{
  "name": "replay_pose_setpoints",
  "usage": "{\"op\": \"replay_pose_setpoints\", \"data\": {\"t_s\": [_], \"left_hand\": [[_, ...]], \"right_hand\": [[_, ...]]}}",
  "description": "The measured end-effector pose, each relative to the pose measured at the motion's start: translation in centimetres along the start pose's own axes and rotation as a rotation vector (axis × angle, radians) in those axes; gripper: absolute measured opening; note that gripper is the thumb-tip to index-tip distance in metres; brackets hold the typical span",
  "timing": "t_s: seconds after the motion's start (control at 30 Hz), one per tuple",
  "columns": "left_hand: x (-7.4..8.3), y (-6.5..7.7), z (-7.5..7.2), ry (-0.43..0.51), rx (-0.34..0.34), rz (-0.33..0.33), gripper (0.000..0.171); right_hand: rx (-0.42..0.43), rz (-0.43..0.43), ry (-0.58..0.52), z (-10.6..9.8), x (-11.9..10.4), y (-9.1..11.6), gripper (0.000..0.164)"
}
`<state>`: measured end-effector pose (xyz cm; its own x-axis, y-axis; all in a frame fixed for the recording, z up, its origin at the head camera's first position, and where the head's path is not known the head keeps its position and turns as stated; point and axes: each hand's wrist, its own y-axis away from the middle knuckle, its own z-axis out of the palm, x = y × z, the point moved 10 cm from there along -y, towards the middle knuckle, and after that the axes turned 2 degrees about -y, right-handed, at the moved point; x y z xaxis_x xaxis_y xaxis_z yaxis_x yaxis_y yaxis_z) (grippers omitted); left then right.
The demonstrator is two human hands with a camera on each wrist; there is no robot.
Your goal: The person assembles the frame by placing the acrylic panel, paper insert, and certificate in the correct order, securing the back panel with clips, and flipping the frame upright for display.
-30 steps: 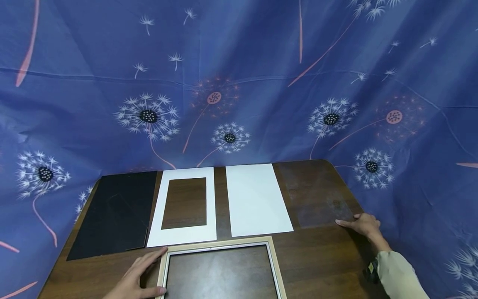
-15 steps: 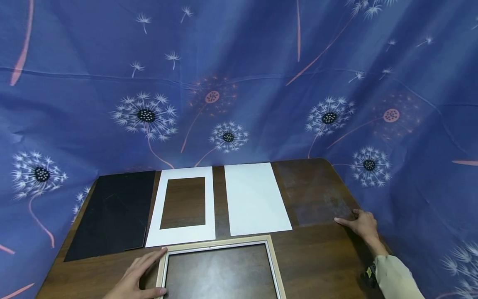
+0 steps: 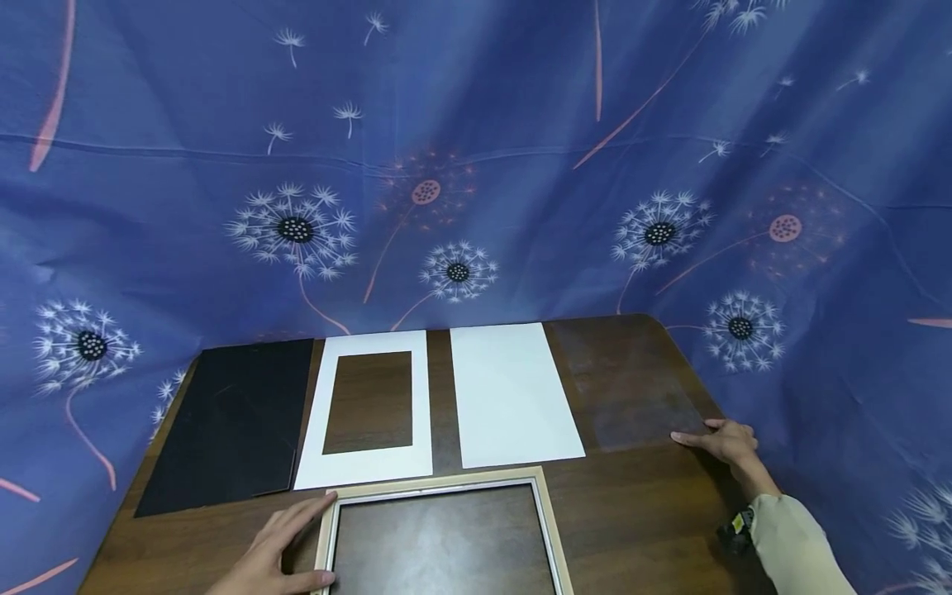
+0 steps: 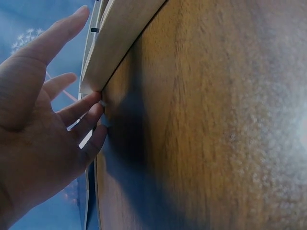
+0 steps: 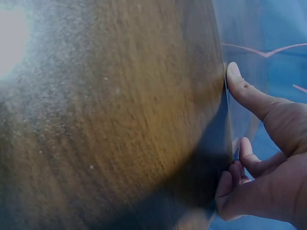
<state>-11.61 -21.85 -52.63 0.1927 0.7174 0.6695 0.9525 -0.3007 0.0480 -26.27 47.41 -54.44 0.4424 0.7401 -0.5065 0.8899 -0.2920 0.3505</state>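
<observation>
In the head view, my left hand touches the left side of a pale wooden picture frame, thumb and forefinger spread along it. The left wrist view shows that hand's fingers mostly extended against the frame's edge. My right hand touches the near right corner of a clear sheet lying on the table. In the right wrist view its straight thumb meets the sheet's edge, with the other fingers bent lower down. The near part of the frame is out of the head view.
Along the back of the brown wooden table lie a black panel, a white mat with a rectangular opening and a plain white sheet. A blue dandelion-print cloth hangs behind.
Both hands keep their places at the frame and the clear sheet. Only slight shifts of the head view show.
</observation>
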Motion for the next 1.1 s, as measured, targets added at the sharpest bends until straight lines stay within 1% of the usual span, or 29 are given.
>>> {"op": "replay_pose_setpoints", "data": {"t_s": [0.07, 0.1, 0.13, 0.23, 0.3, 0.33, 0.37, 0.4, 0.43, 0.5, 0.57, 0.63, 0.7, 0.73, 0.77, 0.83, 0.87, 0.93, 1.1], "left_hand": [[-0.1, 0.0, 0.1, 0.004, -0.010, -0.005, 0.084], [0.0, 0.0, 0.1, 0.002, -0.011, 0.004, 0.085], [0.0, 0.0, 0.1, 0.005, -0.015, -0.001, 0.084], [-0.2, 0.1, 0.1, 0.010, -0.026, -0.018, 0.084], [-0.2, 0.2, 0.1, 0.011, -0.024, -0.018, 0.085], [-0.3, 0.3, 0.1, 0.014, -0.024, -0.028, 0.085], [-0.3, 0.4, 0.0, 0.013, -0.020, -0.029, 0.085], [-0.3, 0.4, 0.0, 0.010, -0.016, -0.021, 0.085], [-0.3, 0.5, -0.1, 0.005, -0.012, -0.020, 0.085], [-0.3, 0.6, -0.1, -0.003, -0.008, -0.020, 0.085], [-0.3, 0.6, -0.1, -0.012, -0.017, -0.022, 0.084], [-0.4, 0.5, 0.1, -0.016, -0.036, -0.037, 0.082], [-0.5, 0.3, 0.3, -0.002, -0.058, -0.060, 0.080], [-0.6, 0.2, 0.4, 0.009, -0.072, -0.078, 0.078], [-0.6, 0.0, 0.5, 0.022, -0.079, -0.087, 0.076], [-0.6, -0.2, 0.6, 0.042, -0.081, -0.094, 0.074], [-0.5, -0.2, 0.6, 0.050, -0.077, -0.093, 0.073], [-0.5, -0.3, 0.4, 0.055, -0.056, -0.087, 0.072], [-0.4, -0.1, -0.3, 0.026, 0.021, -0.033, 0.069]], "right_hand": [[-0.004, 0.006, 0.022, 0.0, 0.1, -0.1, 0.109], [-0.005, 0.000, 0.022, 0.0, 0.1, -0.2, 0.109], [-0.005, -0.010, 0.008, 0.1, 0.0, -0.2, 0.108], [0.018, -0.048, -0.083, 0.1, -0.4, -0.3, 0.106], [0.037, -0.074, -0.175, 0.2, -0.5, -0.3, 0.106], [0.045, -0.078, -0.232, 0.2, -0.5, -0.3, 0.107], [0.048, -0.078, -0.315, 0.3, -0.3, -0.2, 0.107], [0.041, -0.079, -0.423, 0.4, -0.2, -0.1, 0.107], [0.020, -0.074, -0.549, 0.7, 0.0, 0.0, 0.106], [-0.035, -0.057, -0.849, 1.2, 0.4, 0.2, 0.098], [-0.131, -0.068, -1.205, 1.7, 0.4, 0.5, 0.077], [-0.249, -0.084, -1.477, 2.1, 0.3, 0.9, 0.056], [-0.377, -0.119, -1.689, 2.2, 0.1, 1.4, 0.044], [-0.443, -0.133, -1.776, 2.2, -0.1, 1.7, 0.042], [-0.494, -0.140, -1.839, 2.1, -0.1, 1.9, 0.043], [-0.569, -0.145, -1.930, 2.1, -0.1, 2.2, 0.045], [-0.588, -0.147, -1.959, 2.0, -0.1, 2.3, 0.046], [-0.600, -0.135, -1.998, 2.0, 0.0, 2.4, 0.047], [-0.576, -0.096, -2.046, 1.8, 0.7, 2.6, 0.045]]}}
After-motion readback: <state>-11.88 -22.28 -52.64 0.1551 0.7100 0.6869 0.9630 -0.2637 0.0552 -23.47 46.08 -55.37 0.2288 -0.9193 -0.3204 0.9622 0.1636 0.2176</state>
